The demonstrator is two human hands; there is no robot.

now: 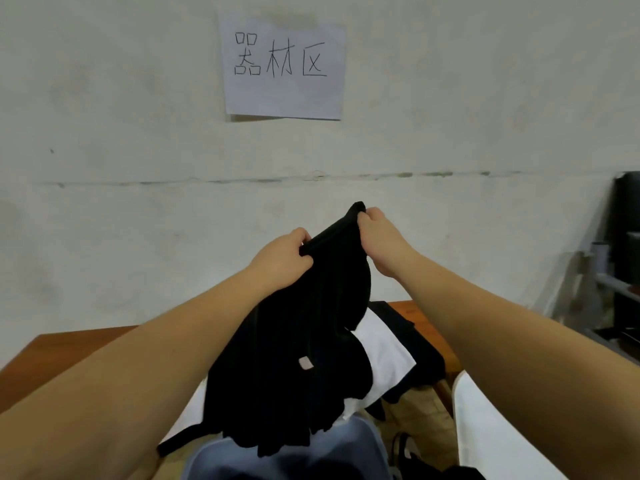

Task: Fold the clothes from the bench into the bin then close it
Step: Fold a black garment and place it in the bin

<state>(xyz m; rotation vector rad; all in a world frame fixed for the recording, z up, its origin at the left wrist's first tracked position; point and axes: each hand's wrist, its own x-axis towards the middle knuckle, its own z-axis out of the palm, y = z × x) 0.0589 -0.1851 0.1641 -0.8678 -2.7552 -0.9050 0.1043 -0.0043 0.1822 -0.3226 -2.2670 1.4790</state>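
A black garment [304, 348] hangs in the air in front of me, held up by its top edge. My left hand [280, 258] grips the edge on the left and my right hand [381, 240] grips it higher on the right. The cloth drapes down over the blue-grey bin [360, 441] at the bottom of the view. Behind it the brown wooden bench [69, 351] carries a white garment [384, 351] and another dark garment [412, 337]. No lid of the bin is in sight.
A white wall stands close behind the bench with a handwritten paper sign [282, 65] taped to it. Dark shelving and equipment [620, 258] stand at the right. A white cloth or surface [491, 434] lies at lower right, and a shoe [401, 448] shows beside the bin.
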